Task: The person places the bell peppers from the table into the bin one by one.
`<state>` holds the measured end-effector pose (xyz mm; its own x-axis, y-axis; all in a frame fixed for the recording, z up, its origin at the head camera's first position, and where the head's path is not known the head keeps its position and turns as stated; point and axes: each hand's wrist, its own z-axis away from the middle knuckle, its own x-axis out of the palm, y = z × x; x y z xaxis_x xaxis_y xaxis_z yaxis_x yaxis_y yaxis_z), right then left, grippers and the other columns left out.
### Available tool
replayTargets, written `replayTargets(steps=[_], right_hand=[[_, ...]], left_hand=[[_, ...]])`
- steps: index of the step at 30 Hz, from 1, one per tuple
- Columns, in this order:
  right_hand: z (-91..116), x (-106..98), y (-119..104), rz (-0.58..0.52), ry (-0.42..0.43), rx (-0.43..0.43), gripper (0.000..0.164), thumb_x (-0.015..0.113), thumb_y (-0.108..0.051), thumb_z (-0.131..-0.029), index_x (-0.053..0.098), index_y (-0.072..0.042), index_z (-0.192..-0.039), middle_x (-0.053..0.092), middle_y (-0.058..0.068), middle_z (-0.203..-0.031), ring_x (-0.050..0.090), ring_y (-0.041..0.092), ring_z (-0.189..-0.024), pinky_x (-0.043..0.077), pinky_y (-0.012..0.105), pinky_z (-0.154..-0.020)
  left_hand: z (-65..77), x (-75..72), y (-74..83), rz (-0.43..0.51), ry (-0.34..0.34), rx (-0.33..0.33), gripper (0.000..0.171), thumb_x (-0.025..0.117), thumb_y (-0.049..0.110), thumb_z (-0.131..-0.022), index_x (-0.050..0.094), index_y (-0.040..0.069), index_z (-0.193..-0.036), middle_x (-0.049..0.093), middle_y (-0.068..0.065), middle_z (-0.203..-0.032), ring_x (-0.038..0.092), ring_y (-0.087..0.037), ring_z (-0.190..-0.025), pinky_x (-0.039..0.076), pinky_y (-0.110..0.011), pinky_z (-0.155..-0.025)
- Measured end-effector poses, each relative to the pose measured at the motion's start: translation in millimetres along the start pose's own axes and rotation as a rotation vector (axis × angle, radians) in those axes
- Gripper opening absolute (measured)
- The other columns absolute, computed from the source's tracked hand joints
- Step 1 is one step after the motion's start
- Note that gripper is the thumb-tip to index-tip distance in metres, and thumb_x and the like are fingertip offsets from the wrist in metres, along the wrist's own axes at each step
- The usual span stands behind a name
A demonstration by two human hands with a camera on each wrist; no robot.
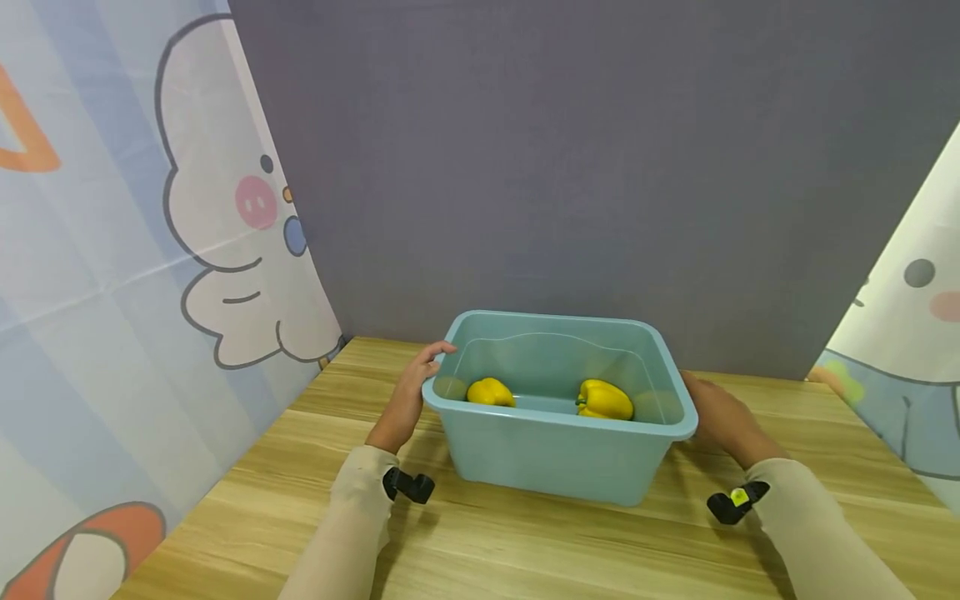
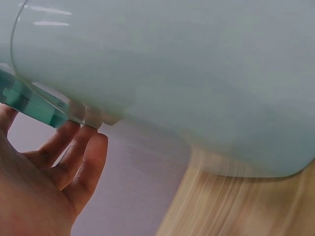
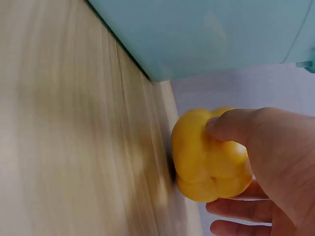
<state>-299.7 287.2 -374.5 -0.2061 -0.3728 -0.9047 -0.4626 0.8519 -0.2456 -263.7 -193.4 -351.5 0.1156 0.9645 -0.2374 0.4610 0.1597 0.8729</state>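
Note:
A pale blue-green plastic bin (image 1: 551, 454) stands on the table with two yellow bell peppers inside, one on the left (image 1: 491, 392) and one on the right (image 1: 606, 401). At the bin's left end, my left hand (image 1: 408, 396) touches the rim with its fingertips. The left wrist view shows its slightly bent fingers (image 2: 86, 162) against the outer wall under the rim. Outside the bin's right end, my right hand (image 3: 280, 162) grips another yellow bell pepper (image 3: 209, 162), thumb on its near side and fingers beyond it. In the head view the bin hides that pepper.
The wood-grain table (image 1: 480, 550) extends around the bin. Behind it rises a dark grey panel (image 1: 585, 167). Cartoon-printed curtains hang at the left (image 1: 112, 350) and right (image 1: 915, 350). Both sleeves carry small black wrist cameras.

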Motion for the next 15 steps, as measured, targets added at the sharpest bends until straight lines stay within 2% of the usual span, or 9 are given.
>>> replayTargets(steps=[6, 11, 15], right_hand=[[10, -4, -3, 0.036, -0.004, -0.010, 0.058, 0.073, -0.027, -0.089, 0.051, -0.008, -0.139, 0.065, 0.023, -0.119, 0.061, 0.047, -0.107, 0.048, 0.064, -0.079], [23, -6, -2, 0.034, -0.009, 0.042, 0.066, 0.073, -0.034, -0.090, 0.047, -0.004, -0.143, 0.061, 0.031, -0.122, 0.058, 0.052, -0.108, 0.046, 0.066, -0.083], [28, -9, -3, 0.034, -0.018, 0.070, 0.067, 0.073, -0.034, -0.090, 0.045, -0.006, -0.144, 0.061, 0.032, -0.121, 0.059, 0.053, -0.105, 0.047, 0.066, -0.079]], left_hand=[[2.0, -0.4, 0.6, 0.007, -0.001, -0.010, 0.048, 0.033, 0.036, -0.105, 0.049, 0.007, -0.140, 0.039, -0.003, -0.152, 0.040, -0.031, -0.132, 0.035, -0.055, -0.102], [1.4, 0.9, 0.5, 0.005, -0.002, -0.016, 0.047, 0.033, 0.035, -0.105, 0.050, 0.009, -0.139, 0.039, -0.003, -0.152, 0.042, -0.031, -0.130, 0.036, -0.054, -0.101], [0.3, 0.6, 0.8, 0.000, 0.003, -0.015, 0.046, 0.034, 0.038, -0.105, 0.051, 0.012, -0.138, 0.040, -0.002, -0.150, 0.043, -0.030, -0.128, 0.037, -0.053, -0.100]])
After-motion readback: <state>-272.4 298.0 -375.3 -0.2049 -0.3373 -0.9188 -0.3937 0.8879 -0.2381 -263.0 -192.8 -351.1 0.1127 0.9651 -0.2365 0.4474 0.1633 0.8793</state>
